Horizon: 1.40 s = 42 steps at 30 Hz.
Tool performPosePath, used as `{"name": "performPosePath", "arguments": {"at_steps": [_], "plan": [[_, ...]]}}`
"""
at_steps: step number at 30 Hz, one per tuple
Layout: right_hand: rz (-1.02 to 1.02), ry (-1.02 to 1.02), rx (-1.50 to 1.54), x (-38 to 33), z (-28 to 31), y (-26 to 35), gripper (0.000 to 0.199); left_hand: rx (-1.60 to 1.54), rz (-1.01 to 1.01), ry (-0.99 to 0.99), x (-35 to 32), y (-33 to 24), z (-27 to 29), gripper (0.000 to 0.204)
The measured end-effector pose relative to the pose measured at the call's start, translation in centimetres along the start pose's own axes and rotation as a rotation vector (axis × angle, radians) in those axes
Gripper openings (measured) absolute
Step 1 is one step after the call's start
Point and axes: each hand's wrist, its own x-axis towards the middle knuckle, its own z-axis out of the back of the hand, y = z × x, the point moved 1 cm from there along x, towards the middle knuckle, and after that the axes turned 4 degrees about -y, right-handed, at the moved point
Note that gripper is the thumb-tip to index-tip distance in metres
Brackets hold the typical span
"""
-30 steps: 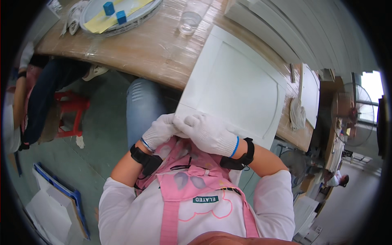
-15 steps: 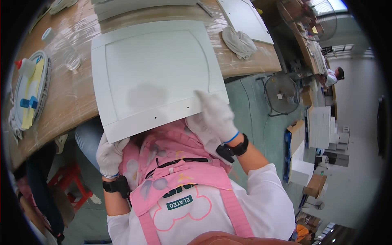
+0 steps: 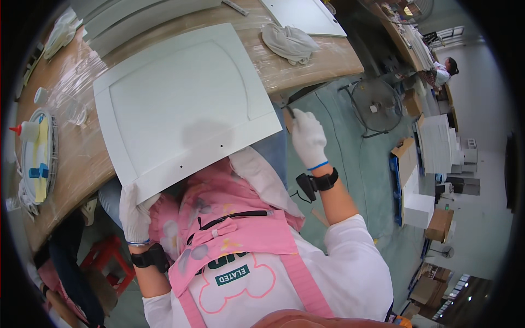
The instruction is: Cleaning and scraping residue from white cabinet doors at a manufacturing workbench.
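A white cabinet door panel (image 3: 180, 104) with an arched recessed field lies partly on the table and reaches over my lap. Two small dark holes sit along its near edge. My left hand (image 3: 135, 214), in a white glove, grips the panel's near left corner; its thumb is on the near edge. My right hand (image 3: 309, 139), also gloved, is held off the panel's right side, above the floor. Its fingers close on a small, thin, dark tool (image 3: 290, 112), whose kind I cannot make out.
On the wrapped table (image 3: 87, 164) stand a clear bottle (image 3: 76, 113) and an oval tray (image 3: 53, 158) with a red-tipped white bottle (image 3: 27, 131). A crumpled cloth (image 3: 290, 44) lies at the far right, near another white panel (image 3: 306, 16). A floor fan (image 3: 376, 106) stands right.
My right hand has moved from over the panel's near right edge out to the right, and the dark tool now shows. The panel appears turned slightly; the whole view has shifted.
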Motion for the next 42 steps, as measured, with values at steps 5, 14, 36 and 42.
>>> {"name": "performPosePath", "arguments": {"at_steps": [5, 14, 36, 42], "plan": [[0.165, -0.139, 0.277, -2.2, 1.7, 2.5, 0.026, 0.023, -0.008, -0.053, -0.4, -0.5, -1.4, 0.038], [0.249, 0.001, 0.250, -3.3, -0.1, 2.7, 0.036, 0.048, -0.032, -0.115, -0.4, -0.3, -1.5, 0.042], [0.245, 0.010, 0.234, -3.4, 0.5, 4.0, 0.033, 0.014, -0.052, -0.099, -1.1, 0.0, -2.0, 0.036], [0.119, -0.005, 0.081, -3.0, 0.1, 3.4, 0.033, -0.014, -0.025, -0.102, -0.9, 0.2, -1.8, 0.036]]}}
